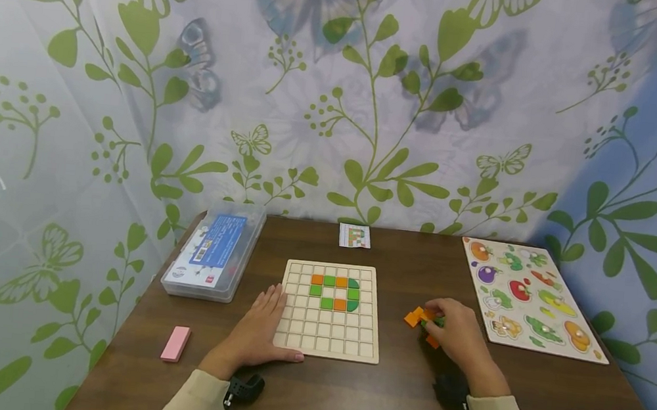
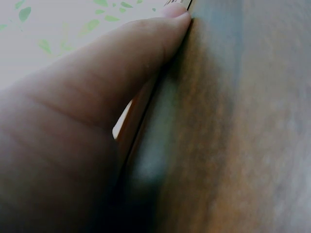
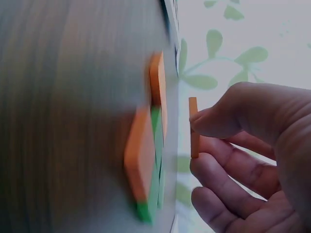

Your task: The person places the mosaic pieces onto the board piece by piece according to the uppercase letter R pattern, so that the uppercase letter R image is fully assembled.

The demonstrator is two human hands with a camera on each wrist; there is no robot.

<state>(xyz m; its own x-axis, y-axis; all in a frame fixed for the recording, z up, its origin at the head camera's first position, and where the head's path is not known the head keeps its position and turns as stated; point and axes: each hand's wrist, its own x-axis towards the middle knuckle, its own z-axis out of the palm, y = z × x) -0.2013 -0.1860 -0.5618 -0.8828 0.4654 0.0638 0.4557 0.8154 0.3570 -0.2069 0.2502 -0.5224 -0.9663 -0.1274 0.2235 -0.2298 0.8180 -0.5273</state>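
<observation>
Your right hand [image 1: 456, 329] is over the right part of the table [image 1: 321, 402], pinching an orange tile [image 3: 195, 145] between thumb and fingers; in the right wrist view that tile stands nearly edge-on to you, apart from the others, and the lower fingers curl loosely beneath it. Just beside and partly under that hand lie the loose tiles [image 1: 413, 317], orange and green, some overlapping; how many there are you cannot tell, since your hand covers part of them. Your left hand [image 1: 258, 320] lies flat with its fingers straight, the fingertips against the left edge of the board [image 1: 325, 330] and the thumb stretched out along its near left corner. You have the board at the middle of the table, a pale grid with tiles set in its upper part: orange, green, orange and a rounded dark green one across the top; a green at either end of the next row, with two bare cells between; then green, orange and another rounded dark green below. Behind the board you see a small card [image 1: 355, 236] with a coloured pattern. To your left sit a clear box [image 1: 213, 253] with a blue and white label and, nearer you, a pink block [image 1: 175, 343]. To your right, beyond the loose tiles, lies the vegetable puzzle [image 1: 520, 341].
</observation>
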